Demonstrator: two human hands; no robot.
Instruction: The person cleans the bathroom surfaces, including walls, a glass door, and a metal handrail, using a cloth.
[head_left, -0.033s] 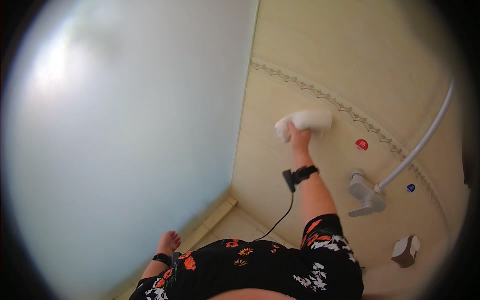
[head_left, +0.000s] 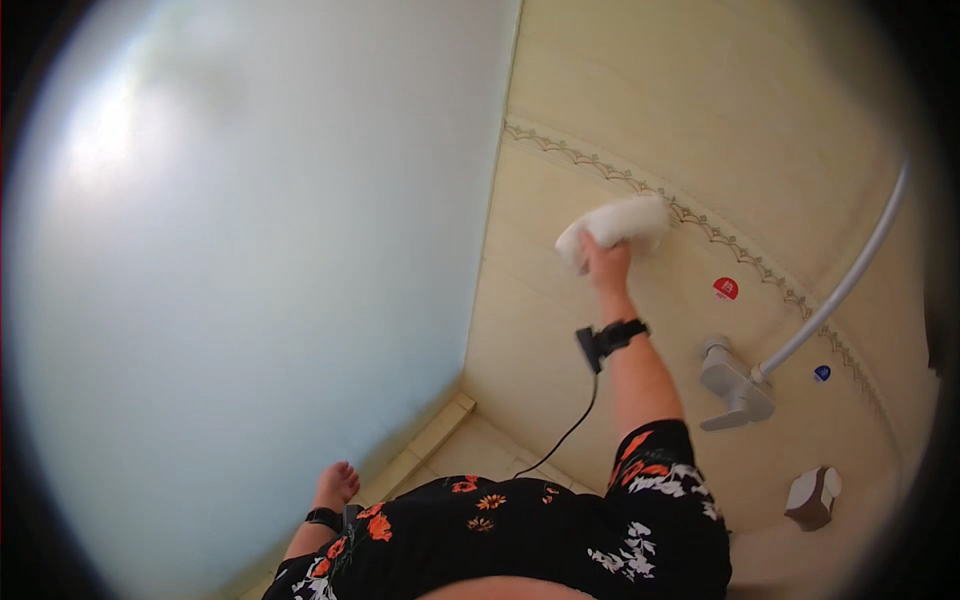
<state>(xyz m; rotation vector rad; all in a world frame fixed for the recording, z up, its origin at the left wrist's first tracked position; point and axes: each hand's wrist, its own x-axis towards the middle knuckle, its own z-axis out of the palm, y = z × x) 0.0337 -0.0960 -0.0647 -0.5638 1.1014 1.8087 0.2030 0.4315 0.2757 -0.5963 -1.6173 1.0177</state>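
A white cloth (head_left: pixel 625 220), slightly blurred, is gripped in my right hand (head_left: pixel 607 262), which is closed around its lower edge. It lies against the beige wall (head_left: pixel 540 330), its upper right end reaching the patterned border strip (head_left: pixel 740 243). My right arm is stretched forward, with a black strap device (head_left: pixel 612 342) and a cable at the wrist. Low at the left, my left hand (head_left: pixel 337 486) hangs beside the frosted panel (head_left: pixel 280 280), fingers loosely curled and nothing visible in them.
Right of my right arm, a white shower mixer tap (head_left: pixel 738 385) juts from the wall, with a pale hose (head_left: pixel 850 275) curving upward. A red sticker (head_left: pixel 725 289) and a blue sticker (head_left: pixel 822 373) flank it. A white-and-brown holder (head_left: pixel 812 497) sits lower right. A ledge (head_left: pixel 425 437) runs below the panel.
My right hand and the white cloth have shifted slightly up and right along the wall, and the cloth now overlaps the border strip. My left hand has stayed where it was.
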